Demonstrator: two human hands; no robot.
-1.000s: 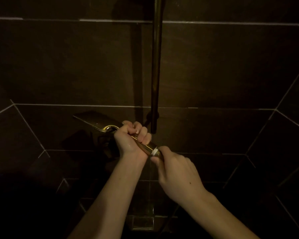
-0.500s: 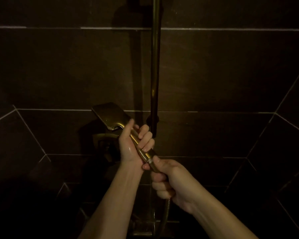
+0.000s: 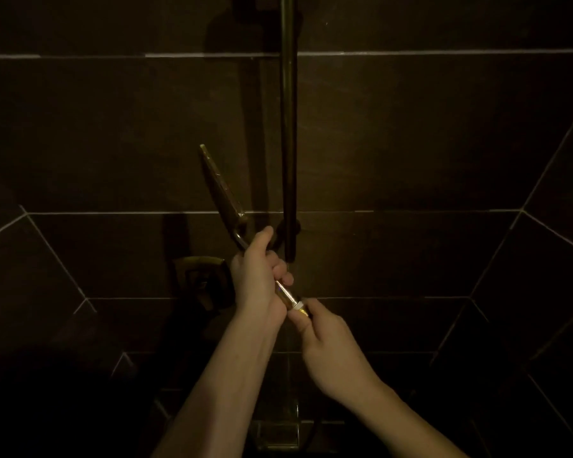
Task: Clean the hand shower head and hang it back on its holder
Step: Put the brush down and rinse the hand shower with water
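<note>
- Dark wall tiles (image 3: 411, 133) with pale grout lines are filling the view, in dim light.
- A vertical rail (image 3: 288, 127) is running down the wall's middle, ending just above the hands.
- The shower head (image 3: 219, 183) is tilting up and to the left, seen nearly edge-on, left of the rail and apart from it; its brass handle is slanting down to the right between the two hands.
- The left hand (image 3: 257, 279) is gripping the handle's middle, fingers curling round it, thumb pointing up along it.
- The right hand (image 3: 331, 342) is pinching the handle's lower end, where a white ring (image 3: 298, 305) is sitting, with thumb and fingers closing on it.
- A brass wall fitting (image 3: 201, 276) is showing faintly just left of the left hand; what it is I cannot tell.
</note>
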